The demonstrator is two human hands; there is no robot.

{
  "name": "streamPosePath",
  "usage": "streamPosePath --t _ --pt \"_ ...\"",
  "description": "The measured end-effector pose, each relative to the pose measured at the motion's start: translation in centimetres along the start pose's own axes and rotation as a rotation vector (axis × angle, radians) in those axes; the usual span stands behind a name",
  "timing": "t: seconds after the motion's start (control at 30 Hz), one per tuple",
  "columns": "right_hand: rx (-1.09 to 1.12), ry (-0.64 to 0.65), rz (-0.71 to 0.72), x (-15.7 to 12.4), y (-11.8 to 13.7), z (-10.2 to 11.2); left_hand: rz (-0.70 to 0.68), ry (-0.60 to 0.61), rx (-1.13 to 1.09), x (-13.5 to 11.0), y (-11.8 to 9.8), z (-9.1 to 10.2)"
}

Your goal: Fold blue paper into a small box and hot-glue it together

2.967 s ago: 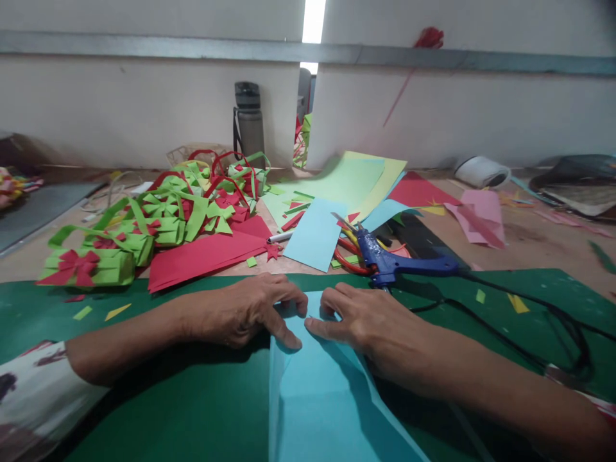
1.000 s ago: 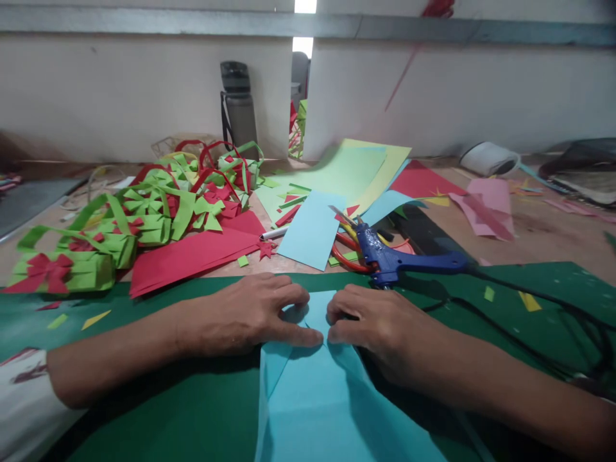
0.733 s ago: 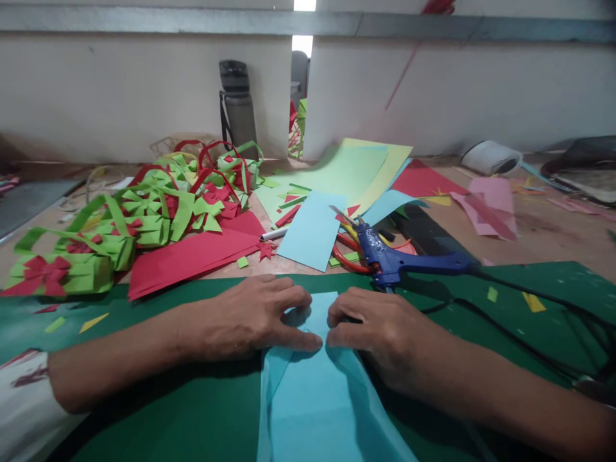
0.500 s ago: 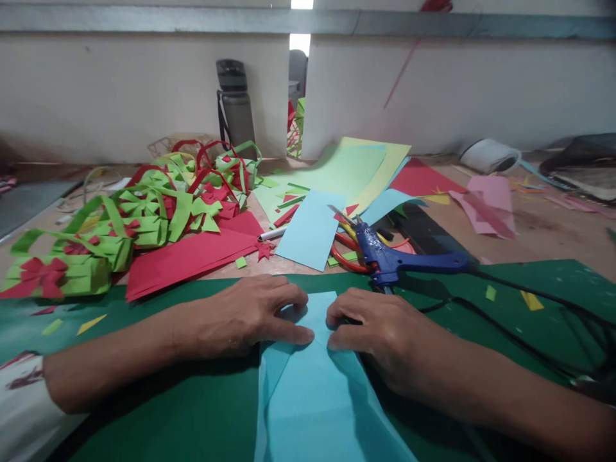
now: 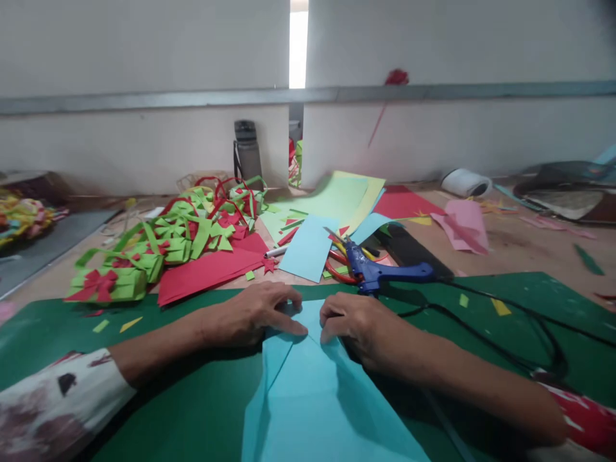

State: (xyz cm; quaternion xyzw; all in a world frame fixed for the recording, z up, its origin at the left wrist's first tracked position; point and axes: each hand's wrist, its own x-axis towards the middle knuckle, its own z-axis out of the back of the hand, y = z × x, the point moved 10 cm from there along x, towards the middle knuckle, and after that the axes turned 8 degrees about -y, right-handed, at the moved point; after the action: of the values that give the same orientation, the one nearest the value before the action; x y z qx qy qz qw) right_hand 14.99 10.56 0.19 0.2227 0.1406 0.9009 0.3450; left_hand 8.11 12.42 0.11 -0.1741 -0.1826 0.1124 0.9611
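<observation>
A wooden surface (image 5: 520,250) is carrying everything, and a dark green cutting mat (image 5: 192,410) is covering its near part. A light blue sheet (image 5: 317,404) is lying on the mat in the middle, running from the near edge up to the hands, with its two upper corners folded inward so that the far end is narrowing to a point. Behind the mat on the left, a heap of green and red paper baskets (image 5: 183,234) is sitting beside a flat red sheet (image 5: 212,269), and a smaller blue sheet (image 5: 308,247) is lying just beyond the hands. The left hand (image 5: 250,314) is pressing on the left flap of the folded sheet, fingers bent and forefinger stretched flat along the crease, clasping nothing. The right hand (image 5: 359,321) is pressing on the right flap with its fingers curled down onto the paper, likewise enclosing nothing; the two hands are nearly meeting at the tip. A blue glue gun (image 5: 380,273) is lying at the mat's far edge just beyond the right hand, and red-handled scissors (image 5: 337,266) are lying just behind its nozzle. A grey bottle (image 5: 247,151) is standing at the wall
</observation>
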Motion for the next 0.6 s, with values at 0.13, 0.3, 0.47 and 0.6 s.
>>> streamPosePath --t 0.13,0.3,0.47,0.6 --pt "-0.032 -0.115 0.032 -0.3 0.7 0.6 0.418 -0.515 -0.295 -2.0 3.5 4.9" --pt "-0.098 -0.363 0.16 -0.8 2.3 2.8 1.044 -0.791 -0.766 -8.1 6.9 3.5" --pt "-0.139 -0.543 0.219 -1.3 3.4 5.0 1.089 -0.746 -1.045 -8.1 5.3 1.3" --pt "-0.111 -0.603 0.268 -1.6 4.4 6.0 1.056 -0.657 -1.216 -6.0 3.8 0.0"
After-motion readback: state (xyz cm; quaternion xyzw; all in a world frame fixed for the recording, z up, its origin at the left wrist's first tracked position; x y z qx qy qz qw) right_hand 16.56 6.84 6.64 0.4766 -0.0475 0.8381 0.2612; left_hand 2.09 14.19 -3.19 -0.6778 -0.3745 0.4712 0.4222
